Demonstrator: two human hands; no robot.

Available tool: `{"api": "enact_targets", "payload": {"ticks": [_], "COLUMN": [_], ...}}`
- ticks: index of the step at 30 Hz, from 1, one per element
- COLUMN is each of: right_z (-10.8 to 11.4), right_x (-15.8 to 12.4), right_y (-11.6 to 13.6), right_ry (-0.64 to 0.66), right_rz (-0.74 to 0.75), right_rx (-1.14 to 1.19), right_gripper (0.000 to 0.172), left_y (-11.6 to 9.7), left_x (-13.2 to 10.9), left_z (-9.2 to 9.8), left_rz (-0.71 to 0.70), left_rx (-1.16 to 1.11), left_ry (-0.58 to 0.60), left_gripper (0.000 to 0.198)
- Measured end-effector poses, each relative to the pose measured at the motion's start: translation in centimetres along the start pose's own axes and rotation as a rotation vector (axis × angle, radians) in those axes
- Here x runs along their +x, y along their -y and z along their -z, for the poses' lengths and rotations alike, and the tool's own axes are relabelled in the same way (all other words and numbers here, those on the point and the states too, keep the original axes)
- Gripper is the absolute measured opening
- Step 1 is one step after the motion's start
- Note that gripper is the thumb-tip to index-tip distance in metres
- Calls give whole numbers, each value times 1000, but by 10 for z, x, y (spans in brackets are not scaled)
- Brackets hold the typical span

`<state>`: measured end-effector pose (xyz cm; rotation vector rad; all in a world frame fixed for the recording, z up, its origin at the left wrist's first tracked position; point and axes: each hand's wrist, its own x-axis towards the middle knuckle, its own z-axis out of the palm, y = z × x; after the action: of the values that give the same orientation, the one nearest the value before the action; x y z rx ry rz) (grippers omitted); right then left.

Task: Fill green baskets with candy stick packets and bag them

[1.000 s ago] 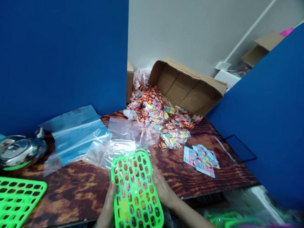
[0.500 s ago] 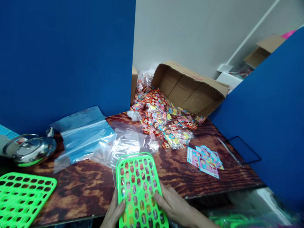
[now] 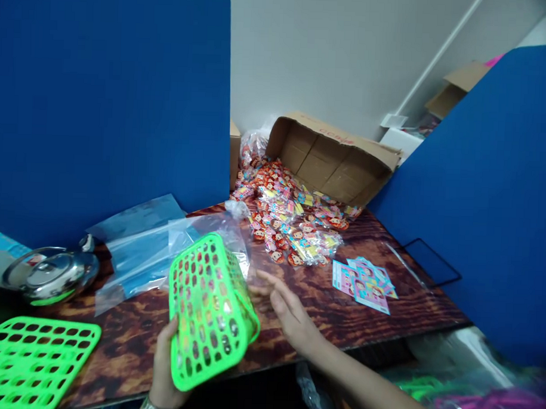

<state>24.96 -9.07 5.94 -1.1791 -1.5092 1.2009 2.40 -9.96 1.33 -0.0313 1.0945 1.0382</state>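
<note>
My left hand [image 3: 162, 367] grips the lower left edge of a bright green perforated plastic basket [image 3: 206, 309], tilted up and turned left over the table's front edge. Small colourful items show through its holes. My right hand [image 3: 287, 312] hovers just right of the basket with fingers stretched out, holding nothing. A clear plastic bag [image 3: 227, 233] lies behind the basket. Further back a heap of cartoon-print packets [image 3: 290, 220] spills from a tipped cardboard box [image 3: 332, 162].
A second green perforated tray [image 3: 30, 363] lies at the front left. A steel lidded pot [image 3: 51, 274] and a bluish plastic bag [image 3: 137, 247] sit left. Printed cards [image 3: 364, 282] lie right. Blue partitions [image 3: 106, 103] wall both sides of the wood-grain table [image 3: 376, 321].
The basket was held flat between both hands; now my left hand alone has lifted and swung it left and upright. My right hand has let go and opened beside it.
</note>
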Motion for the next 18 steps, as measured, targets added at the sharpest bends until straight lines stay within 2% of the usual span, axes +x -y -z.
{"api": "enact_targets", "payload": {"ticks": [2, 4, 8, 14, 18], "right_z": [0, -2, -14, -24, -22], "right_x": [16, 28, 44, 54, 52], "right_y": [9, 16, 16, 3, -3], "right_ry": [-19, -54, -9, -23, -60], "right_rz": [120, 264, 487, 689, 747], "right_rx": [-63, -254, -493, -841, -823], "right_gripper": [38, 29, 22, 18, 17], "left_y": [-14, -22, -20, -13, -11], "left_x": [0, -1, -4, -3, -1], "left_z": [-3, -1, 9, 19, 15], "left_rz": [-45, -67, -79, -94, -121], "left_rx": [-113, -188, -237, -272, -301], "left_ry": [-17, -4, 72, 178, 188], "left_gripper": [45, 39, 35, 32, 31]}}
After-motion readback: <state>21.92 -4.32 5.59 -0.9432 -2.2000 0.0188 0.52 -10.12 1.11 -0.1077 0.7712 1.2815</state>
